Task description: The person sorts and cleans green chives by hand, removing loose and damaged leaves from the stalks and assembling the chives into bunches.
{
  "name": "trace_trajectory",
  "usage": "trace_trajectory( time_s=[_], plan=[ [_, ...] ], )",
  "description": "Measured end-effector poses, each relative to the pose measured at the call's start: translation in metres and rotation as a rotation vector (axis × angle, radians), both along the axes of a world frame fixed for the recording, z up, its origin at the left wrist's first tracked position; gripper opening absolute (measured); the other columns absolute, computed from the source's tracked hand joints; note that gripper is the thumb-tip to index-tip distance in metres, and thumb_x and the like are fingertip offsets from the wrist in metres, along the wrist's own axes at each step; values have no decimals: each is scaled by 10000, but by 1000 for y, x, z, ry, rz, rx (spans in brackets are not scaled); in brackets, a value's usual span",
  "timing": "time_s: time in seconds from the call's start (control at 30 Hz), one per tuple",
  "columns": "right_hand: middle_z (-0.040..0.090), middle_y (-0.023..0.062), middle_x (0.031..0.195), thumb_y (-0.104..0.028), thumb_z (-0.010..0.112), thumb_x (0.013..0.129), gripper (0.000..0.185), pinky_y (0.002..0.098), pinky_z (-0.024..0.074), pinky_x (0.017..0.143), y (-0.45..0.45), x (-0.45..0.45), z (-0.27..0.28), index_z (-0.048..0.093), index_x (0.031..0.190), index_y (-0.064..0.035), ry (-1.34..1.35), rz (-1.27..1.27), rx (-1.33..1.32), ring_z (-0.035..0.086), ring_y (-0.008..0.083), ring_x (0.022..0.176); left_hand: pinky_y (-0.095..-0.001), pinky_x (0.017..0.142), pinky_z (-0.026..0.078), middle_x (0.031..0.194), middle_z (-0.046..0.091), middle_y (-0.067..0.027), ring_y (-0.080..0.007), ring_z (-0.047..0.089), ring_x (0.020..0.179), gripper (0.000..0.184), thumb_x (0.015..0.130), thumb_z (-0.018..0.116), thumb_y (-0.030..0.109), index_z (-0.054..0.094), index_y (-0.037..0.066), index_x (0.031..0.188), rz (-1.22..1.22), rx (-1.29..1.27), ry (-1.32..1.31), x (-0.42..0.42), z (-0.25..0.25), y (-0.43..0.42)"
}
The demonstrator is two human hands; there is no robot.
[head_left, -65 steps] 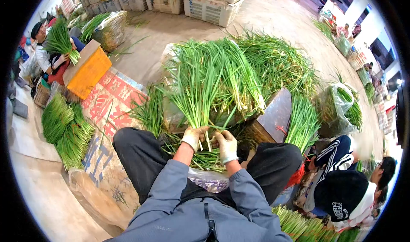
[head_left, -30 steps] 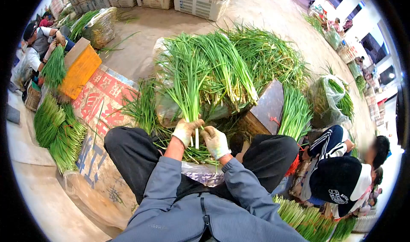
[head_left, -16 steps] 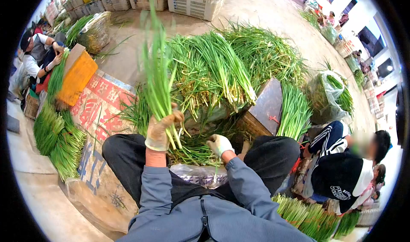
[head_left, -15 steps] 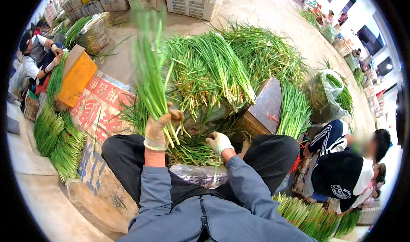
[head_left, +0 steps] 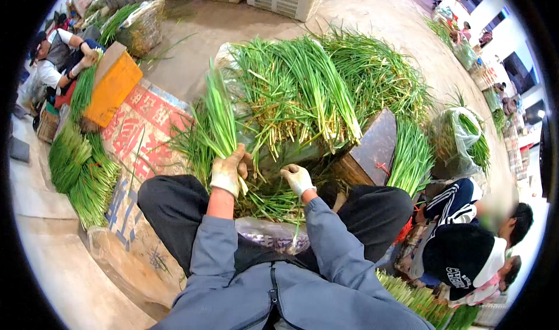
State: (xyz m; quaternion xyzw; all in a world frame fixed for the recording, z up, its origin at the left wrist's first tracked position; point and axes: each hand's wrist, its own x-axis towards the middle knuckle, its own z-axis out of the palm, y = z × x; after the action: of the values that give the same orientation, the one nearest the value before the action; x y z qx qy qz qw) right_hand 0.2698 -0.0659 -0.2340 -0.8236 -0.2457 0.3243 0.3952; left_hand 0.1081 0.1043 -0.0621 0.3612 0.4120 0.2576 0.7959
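My left hand, in a pale glove, is closed around the lower stalks of a bunch of garlic chives. The leaves point away from me and the pale cut ends stick out below the fist. My right hand, gloved too, hovers to the right with curled fingers; whether anything small is between them is hidden. Under both hands, loose green leaves lie over a plastic-wrapped bundle between my knees. Just beyond them a big heap of chives is spread, roots towards me.
A dark board stands right of the heap, with sorted chives beside it. On the left are an orange board, flattened red-printed cardboard and stacked chives. People sit at both sides. White crates line the back.
My left hand has lowered the bunch and shifted right, closer to my right hand. The right hand stays nearly in place, still curled. The whole view has shifted slightly.
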Motion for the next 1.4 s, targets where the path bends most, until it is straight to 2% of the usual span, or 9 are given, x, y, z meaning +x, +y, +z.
trace_trajectory(
  time_s=[0.1, 0.17, 0.3, 0.6, 0.8, 0.97, 1.1, 1.3, 1.4],
  plan=[
    [701, 188, 1107, -379, 615, 880, 419, 397, 491, 917, -13, -14, 55, 700, 1091, -28, 51, -6, 50, 652, 352, 1053, -272, 382, 374, 875, 715, -153, -108, 476, 421, 197, 907, 701, 119, 613, 40, 1065, -51, 80, -27, 9, -6, 1],
    [717, 87, 888, -201, 686, 877, 274, 299, 502, 767, -21, -14, 46, 695, 1042, 17, -90, 18, 57, 631, 157, 798, -268, 377, 382, 887, 717, -165, -111, 493, 422, 192, 902, 706, 107, 615, 34, 1054, -46, 142, -50, 12, -11, -4],
    [674, 196, 1207, -366, 712, 800, 519, 396, 503, 956, -20, -3, 46, 680, 1190, -25, -216, 685, -856, 637, 375, 1110, -265, 370, 391, 884, 719, -167, -116, 509, 419, 201, 891, 722, 104, 616, 30, 1045, -38, 142, -85, 7, -7, -7],
    [614, 250, 1300, -401, 702, 878, 671, 363, 435, 1029, 18, 22, -28, 562, 1284, 115, 209, -334, 90, 577, 353, 1227, -247, 380, 419, 862, 709, -160, -108, 515, 428, 226, 890, 723, 98, 608, 32, 1073, 80, 219, -90, -15, 9, -10],
    [652, 192, 1251, -413, 593, 875, 483, 424, 491, 968, -23, -18, -44, 705, 1148, -31, -124, 948, -841, 606, 362, 1181, -243, 394, 420, 896, 678, -121, -112, 536, 474, 304, 901, 737, 161, 582, 72, 1146, 240, 232, -318, -16, 24, 12],
    [676, 237, 1096, -428, 603, 892, 451, 437, 511, 913, 3, 16, 5, 718, 1077, -33, -333, 513, -662, 638, 410, 1043, -268, 385, 398, 786, 685, -101, -112, 519, 433, 234, 900, 735, 149, 620, 56, 1082, 259, 140, -282, 3, 23, 11],
    [697, 209, 957, -339, 675, 892, 292, 431, 529, 836, 33, 58, 175, 681, 913, -48, -520, -208, -216, 673, 370, 938, -261, 355, 353, 707, 659, -72, -101, 471, 409, 222, 906, 735, 168, 636, 66, 1077, 196, 106, -210, 15, 20, 11],
    [699, 229, 990, -393, 708, 851, 445, 420, 520, 811, 42, 122, 197, 657, 1079, -14, -646, 57, -481, 666, 375, 907, -244, 323, 376, 691, 656, -73, -124, 563, 449, 194, 892, 735, 109, 624, 38, 1035, 94, 175, -273, 37, 15, 4],
    [685, 160, 832, -293, 670, 857, 338, 359, 493, 733, 47, 97, 225, 686, 959, 28, -125, -242, 38, 633, 236, 771, -234, 328, 438, 721, 668, -72, -147, 636, 514, 217, 865, 751, 58, 614, 29, 1030, 152, 145, -207, 47, -2, 8]
  ],
)
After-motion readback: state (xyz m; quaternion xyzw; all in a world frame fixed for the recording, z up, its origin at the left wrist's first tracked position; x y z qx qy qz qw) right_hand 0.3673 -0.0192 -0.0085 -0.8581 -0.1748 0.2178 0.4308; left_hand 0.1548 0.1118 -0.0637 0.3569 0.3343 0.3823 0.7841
